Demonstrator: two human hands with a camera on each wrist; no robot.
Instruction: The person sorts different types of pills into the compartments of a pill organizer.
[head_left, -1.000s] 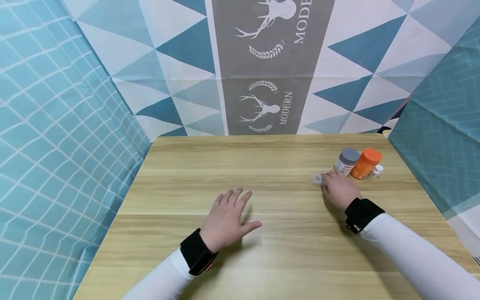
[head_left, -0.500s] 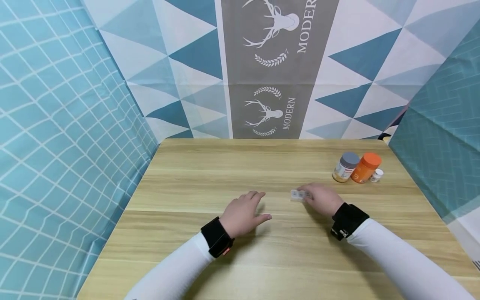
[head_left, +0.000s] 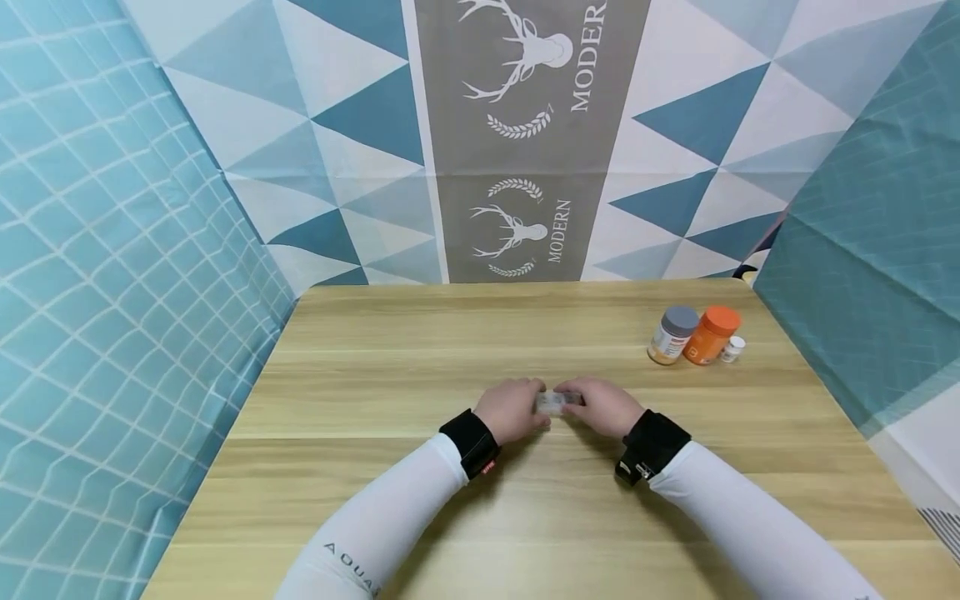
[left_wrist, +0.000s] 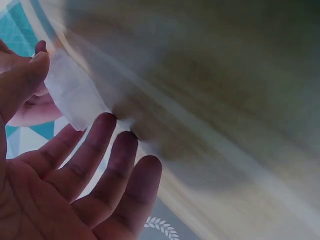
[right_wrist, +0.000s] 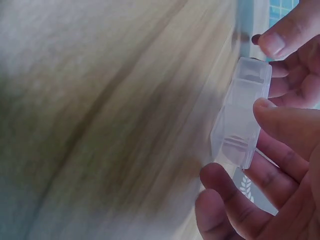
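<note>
A small translucent pill organizer (head_left: pixel 557 403) with several compartments is between my two hands just over the wooden table (head_left: pixel 420 333). My right hand (head_left: pixel 606 406) holds its right end, and the right thumb (right_wrist: pixel 267 111) presses its side in the right wrist view. At the other end, my left hand (head_left: pixel 510 408) has its thumb and fingers around the organizer. In the left wrist view, the left fingertips (left_wrist: pixel 106 120) lie along the edge of the organizer (left_wrist: pixel 75 92). Part of each end is hidden by the fingers.
At the back right of the table stand a grey-capped bottle (head_left: pixel 669 340), an orange bottle (head_left: pixel 708 340) and a tiny white bottle (head_left: pixel 732 350). A patterned cloth (head_left: pixel 360 133) hangs behind, with a blue grid curtain (head_left: pixel 112 317) at left and a teal cloth (head_left: pixel 870 250) at right.
My right hand has carried the pill organizer left from beside the bottles to mid-table. My left hand has moved right, its spread fingers closing around the organizer's left end.
</note>
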